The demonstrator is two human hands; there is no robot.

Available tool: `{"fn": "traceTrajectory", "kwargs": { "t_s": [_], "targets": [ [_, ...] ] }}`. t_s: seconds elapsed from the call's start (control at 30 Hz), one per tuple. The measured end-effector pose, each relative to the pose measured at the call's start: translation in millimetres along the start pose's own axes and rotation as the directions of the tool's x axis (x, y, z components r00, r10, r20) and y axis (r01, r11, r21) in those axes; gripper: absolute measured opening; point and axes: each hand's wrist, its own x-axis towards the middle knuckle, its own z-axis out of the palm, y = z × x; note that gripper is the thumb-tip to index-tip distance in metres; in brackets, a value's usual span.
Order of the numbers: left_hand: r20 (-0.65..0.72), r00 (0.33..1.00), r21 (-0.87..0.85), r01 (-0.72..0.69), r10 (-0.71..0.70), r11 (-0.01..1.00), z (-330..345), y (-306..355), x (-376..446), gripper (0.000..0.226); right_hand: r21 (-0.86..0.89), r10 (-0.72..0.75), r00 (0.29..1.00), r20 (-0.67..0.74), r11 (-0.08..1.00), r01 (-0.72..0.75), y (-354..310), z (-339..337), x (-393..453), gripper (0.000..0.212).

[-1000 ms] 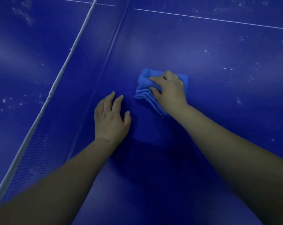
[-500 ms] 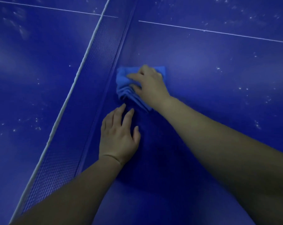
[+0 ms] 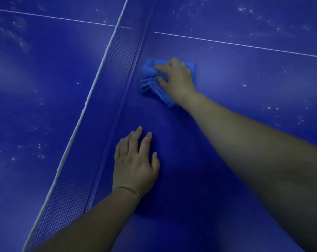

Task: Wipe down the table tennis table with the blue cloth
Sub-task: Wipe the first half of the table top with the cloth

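Note:
The dark blue table tennis table (image 3: 245,84) fills the view. A crumpled light blue cloth (image 3: 148,82) lies on it right beside the foot of the net (image 3: 116,73). My right hand (image 3: 177,79) presses down on the cloth, with its folds bunched between thumb and forefinger; the hand hides most of the cloth. My left hand (image 3: 136,164) rests flat on the table nearer to me, fingers spread, apart from the cloth and holding nothing.
The net with its white top band (image 3: 92,90) runs diagonally from bottom left to top centre. A white line (image 3: 245,44) crosses the far table. White specks dot the surface on the right and beyond the net.
My right hand slid the cloth left up to the net, then farther along it away from my left hand. My left hand stayed flat on the table.

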Motion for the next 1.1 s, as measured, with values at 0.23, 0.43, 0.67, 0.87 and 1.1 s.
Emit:
{"fn": "traceTrajectory", "kwargs": {
  "t_s": [0.23, 0.43, 0.67, 0.87, 1.1],
  "targets": [
    [-0.005, 1.0, -0.009, -0.007, 0.007, 1.0, 1, 0, 0, 0.054, 0.173, 0.65, 0.67, -0.357, 0.751, -0.637, 54, -6, -17, 0.032],
    [-0.026, 0.999, 0.003, -0.019, 0.019, 1.0, 2, -1, -1, 0.054, 0.053, 0.154, 0.98, -0.129, 0.988, -0.148, 17, 7, 18, 0.034],
    [-0.008, 1.0, 0.007, -0.015, 0.015, 1.0, 1, 0, -1, 0.055, 0.07, 0.599, 0.724, -0.342, 0.784, -0.616, 74, -18, 37, 0.029],
    [-0.025, 0.999, 0.01, -0.024, 0.024, 1.0, 0, 0, 0, 0.055, 0.004, 0.343, 0.914, -0.218, 0.936, -0.351, 23, 8, 15, 0.027],
    [-0.032, 0.999, 0.001, -0.016, 0.016, 1.0, 1, 1, 0, 0.055, -0.048, 0.496, 0.821, -0.283, 0.848, -0.528, 77, -21, 42, 0.031]
  ]
}}
